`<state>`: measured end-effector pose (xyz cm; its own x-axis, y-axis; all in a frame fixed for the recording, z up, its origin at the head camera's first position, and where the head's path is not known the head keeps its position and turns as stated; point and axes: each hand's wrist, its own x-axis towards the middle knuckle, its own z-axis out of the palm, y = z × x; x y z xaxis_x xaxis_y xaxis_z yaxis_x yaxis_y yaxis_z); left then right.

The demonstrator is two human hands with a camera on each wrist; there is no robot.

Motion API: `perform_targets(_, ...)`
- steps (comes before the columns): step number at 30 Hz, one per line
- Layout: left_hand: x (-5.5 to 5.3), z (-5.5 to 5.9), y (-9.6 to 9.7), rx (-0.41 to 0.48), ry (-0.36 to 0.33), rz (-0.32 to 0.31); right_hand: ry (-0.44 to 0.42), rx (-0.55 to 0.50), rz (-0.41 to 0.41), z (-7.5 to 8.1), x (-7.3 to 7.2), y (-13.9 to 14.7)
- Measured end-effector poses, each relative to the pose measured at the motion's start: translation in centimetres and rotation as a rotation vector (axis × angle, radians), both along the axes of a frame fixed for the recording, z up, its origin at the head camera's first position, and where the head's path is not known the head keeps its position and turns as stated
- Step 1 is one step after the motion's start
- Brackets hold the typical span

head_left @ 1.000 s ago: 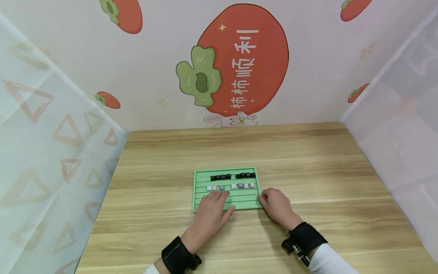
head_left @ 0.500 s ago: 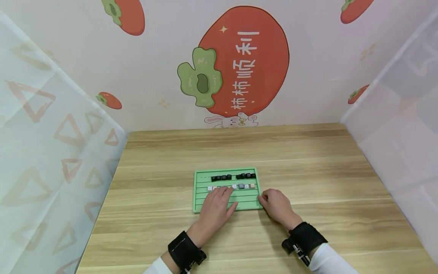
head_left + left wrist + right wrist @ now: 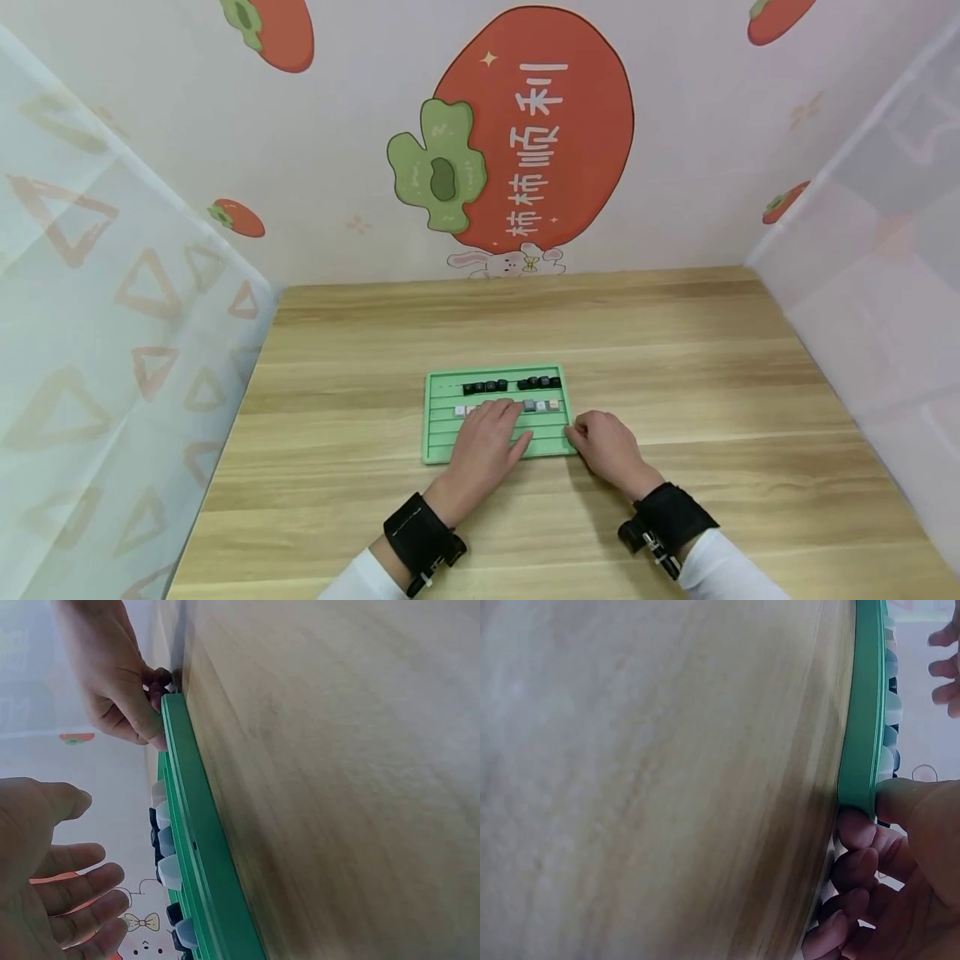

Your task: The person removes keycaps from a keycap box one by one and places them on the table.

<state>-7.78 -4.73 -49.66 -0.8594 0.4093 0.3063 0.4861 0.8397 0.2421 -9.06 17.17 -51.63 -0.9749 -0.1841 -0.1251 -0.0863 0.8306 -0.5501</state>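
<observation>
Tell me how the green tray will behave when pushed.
The green tray looks stiff, its edges running straight. Lying flat and low, it would likely slide rather than tip. With gaps among them, the keycaps might shift.

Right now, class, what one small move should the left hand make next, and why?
Probably lower the left hand and pinch one pale keycap. Its open fingers hang above the green tray, apart from the keycaps and holding nothing, while the right hand grips the tray's near right corner, which should help steady it.
</observation>
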Motion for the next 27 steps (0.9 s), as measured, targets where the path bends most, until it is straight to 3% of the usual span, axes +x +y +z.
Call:
perform_targets(6, -0.7, 0.1, 0.6, -0.014, 0.027, -0.006, 0.007, 0.006, -0.002, -0.1, -0.2, 0.1)
perform_targets(18, -1.9, 0.0, 2.3, -0.064, -0.063, 0.039, 0.017, 0.002, 0.003, -0.4, -0.3, 0.1)
perform_targets(27, -2.6, -0.1, 3.7, -0.138, -0.021, -0.002, 0.026, 0.001, 0.005, -0.3, -0.4, 0.2)
